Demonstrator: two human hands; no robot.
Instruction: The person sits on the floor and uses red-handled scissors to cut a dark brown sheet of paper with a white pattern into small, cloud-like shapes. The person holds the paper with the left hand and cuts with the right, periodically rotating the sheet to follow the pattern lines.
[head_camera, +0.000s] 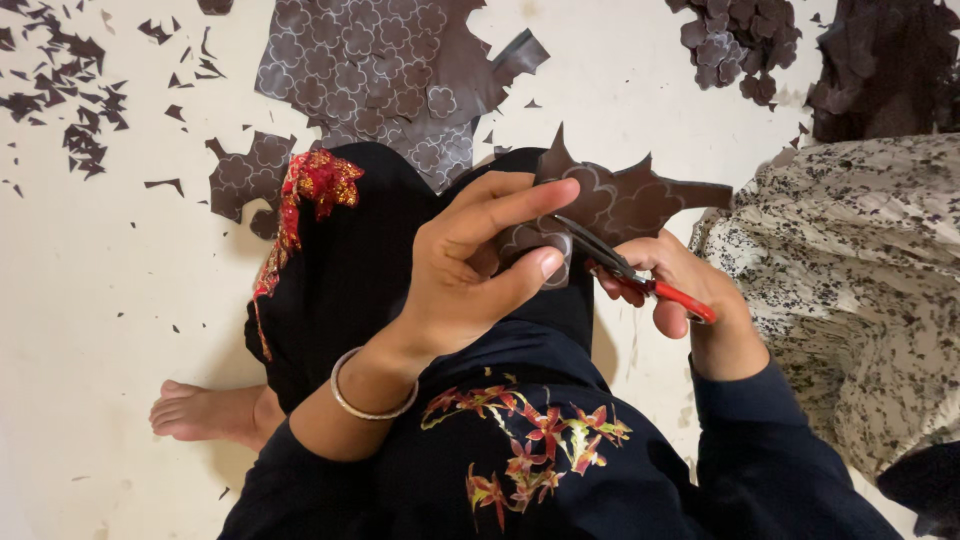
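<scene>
Landmark: brown patterned piece (610, 205), raised over the lap, centre frame.

Far left of it: dark offcuts (70, 100) scattered on pale floor (90, 260). Nearer, still left: small patterned scrap (245, 175); bare foot (205, 412) lower down. Up-left of it: large stencilled sheet (370, 70) flat on floor.

At its left edge: left hand (465, 265), fingers curled, thumb and index pinching the piece; silver bangle (370, 400) on wrist.

At its lower right edge: red-handled scissors (630, 270), blades slightly parted, biting into the piece. Right hand (685, 290) closed round the handles.

Up-right of it: pile of cut flower shapes (740, 40). Right of it: speckled cloth (860, 280).
</scene>
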